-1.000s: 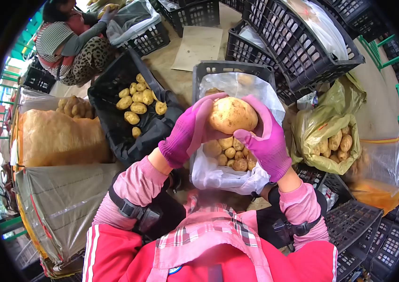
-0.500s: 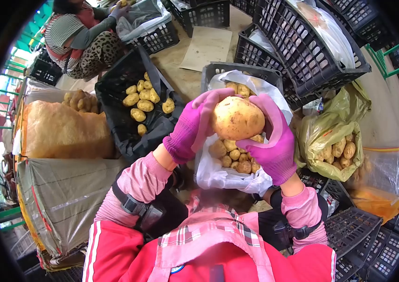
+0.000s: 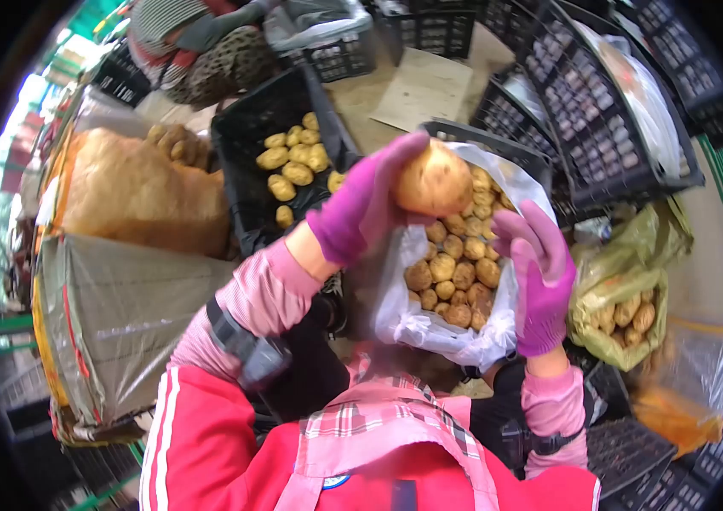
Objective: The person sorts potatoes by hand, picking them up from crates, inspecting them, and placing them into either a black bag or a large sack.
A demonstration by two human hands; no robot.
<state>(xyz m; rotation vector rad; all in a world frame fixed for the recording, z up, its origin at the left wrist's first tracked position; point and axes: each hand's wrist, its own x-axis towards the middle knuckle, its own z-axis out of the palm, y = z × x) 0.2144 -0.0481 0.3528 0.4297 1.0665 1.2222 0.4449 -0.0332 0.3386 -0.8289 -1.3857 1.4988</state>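
Observation:
A large pale potato (image 3: 435,180) is held in my left hand (image 3: 367,200), which wears a purple and pink glove, above the upper left part of a crate. Many smaller brown potatoes (image 3: 464,274) fill this crate, lined with white plastic (image 3: 498,339). Over its right side is my right hand (image 3: 539,272), gloved alike, fingers apart and holding nothing. To the left, a crate lined with black plastic (image 3: 238,128) has several yellow potatoes (image 3: 298,173) in it.
Another person (image 3: 208,51) crouches at the upper left. A big sack (image 3: 144,196) stands at the left. On the right are a green-yellow bag of potatoes (image 3: 617,341) and stacked black crates (image 3: 587,111). Flat cardboard (image 3: 423,89) lies on the floor ahead.
My right hand has let go of the large potato and moved away to the right and down. The potato stays in my left hand. The whole view has shifted.

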